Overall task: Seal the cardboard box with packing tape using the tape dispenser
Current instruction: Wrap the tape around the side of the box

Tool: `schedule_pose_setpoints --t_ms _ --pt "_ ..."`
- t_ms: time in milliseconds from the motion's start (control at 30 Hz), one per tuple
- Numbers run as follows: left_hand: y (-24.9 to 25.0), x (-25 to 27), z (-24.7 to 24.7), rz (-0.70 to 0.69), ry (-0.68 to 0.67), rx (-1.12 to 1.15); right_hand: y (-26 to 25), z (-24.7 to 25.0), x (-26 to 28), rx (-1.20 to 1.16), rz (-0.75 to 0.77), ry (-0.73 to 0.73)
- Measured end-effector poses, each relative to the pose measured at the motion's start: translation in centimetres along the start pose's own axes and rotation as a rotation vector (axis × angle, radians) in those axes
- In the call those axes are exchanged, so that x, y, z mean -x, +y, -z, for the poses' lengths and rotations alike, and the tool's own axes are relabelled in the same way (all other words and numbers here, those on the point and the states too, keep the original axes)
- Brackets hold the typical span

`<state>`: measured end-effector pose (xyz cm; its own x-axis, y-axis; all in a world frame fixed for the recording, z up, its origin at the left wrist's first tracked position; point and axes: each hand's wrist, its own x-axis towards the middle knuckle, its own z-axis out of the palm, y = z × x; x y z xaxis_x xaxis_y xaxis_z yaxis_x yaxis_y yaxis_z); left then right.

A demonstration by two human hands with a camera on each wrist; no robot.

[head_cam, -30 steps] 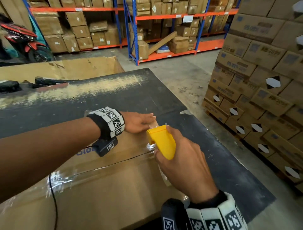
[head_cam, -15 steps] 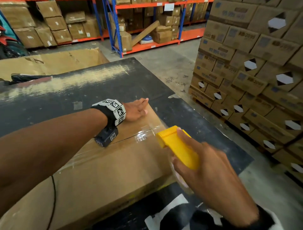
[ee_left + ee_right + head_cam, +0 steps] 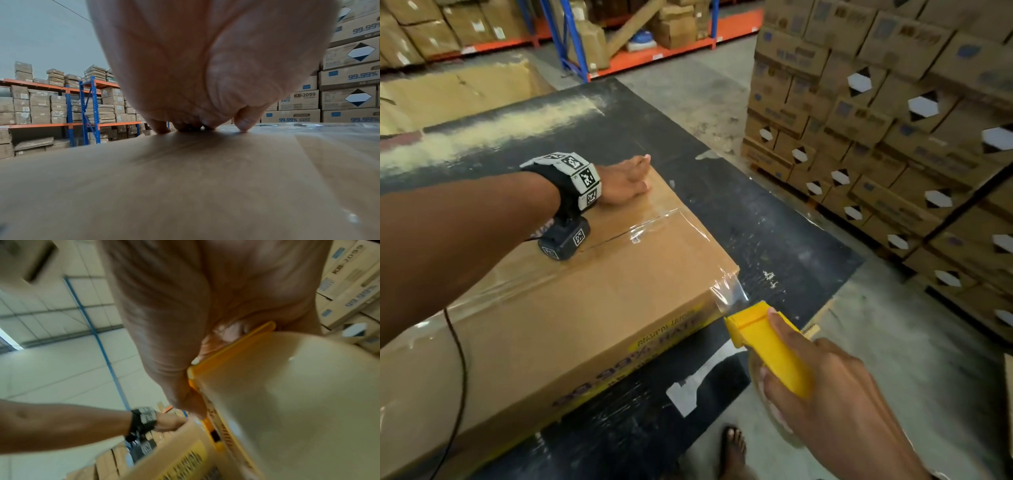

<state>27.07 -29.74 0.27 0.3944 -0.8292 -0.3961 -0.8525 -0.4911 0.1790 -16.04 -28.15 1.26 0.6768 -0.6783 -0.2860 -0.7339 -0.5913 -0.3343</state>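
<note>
- I see the cardboard box [image 3: 558, 308] lying flat on the black table [image 3: 774, 219], clear packing tape [image 3: 654, 222] running across its top.
- My left hand [image 3: 625, 183] lies flat on the box's far end, fingers straight, pressing down.
- My right hand [image 3: 835, 387] grips the yellow tape dispenser [image 3: 763, 339] just off the box's near right corner.
- A short strip of tape [image 3: 729, 291] stretches from that corner to the dispenser's mouth.
- Stacked cartons [image 3: 893, 137] stand to the right.
</note>
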Motion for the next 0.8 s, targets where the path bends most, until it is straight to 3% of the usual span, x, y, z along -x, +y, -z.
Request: schedule_pose_setpoints --t_ms 167,267,333,400,500,567,800 --pt "0.4 0.5 0.0 0.048 0.0 -0.015 0.4 -0.4 -3.4 -0.2 0.051 0.015" --pt "2.1 2.1 0.0 0.096 0.072 -0.06 1.6 -1.2 -5.5 -0.191 0.031 -0.031" --pt "4.1 4.2 -0.1 0.049 0.106 -0.078 2.9 -3.1 -5.7 -0.091 0.019 -0.128" --pt "6.5 6.3 -0.4 -0.105 0.107 -0.081 4.2 -4.8 -4.7 -0.15 0.013 -0.158" --pt "11.1 10.2 -2.2 -0.318 0.044 -0.109 5.7 -5.3 -3.0 -0.3 0.102 -0.1" --pt "13.8 11.8 -4.1 -0.365 0.008 -0.202 6.5 -5.3 -2.5 -0.392 0.165 -0.015" --pt "16.1 10.7 -6.6 -0.252 0.077 -0.299 7.7 -4.1 -1.2 -0.592 0.369 0.156"
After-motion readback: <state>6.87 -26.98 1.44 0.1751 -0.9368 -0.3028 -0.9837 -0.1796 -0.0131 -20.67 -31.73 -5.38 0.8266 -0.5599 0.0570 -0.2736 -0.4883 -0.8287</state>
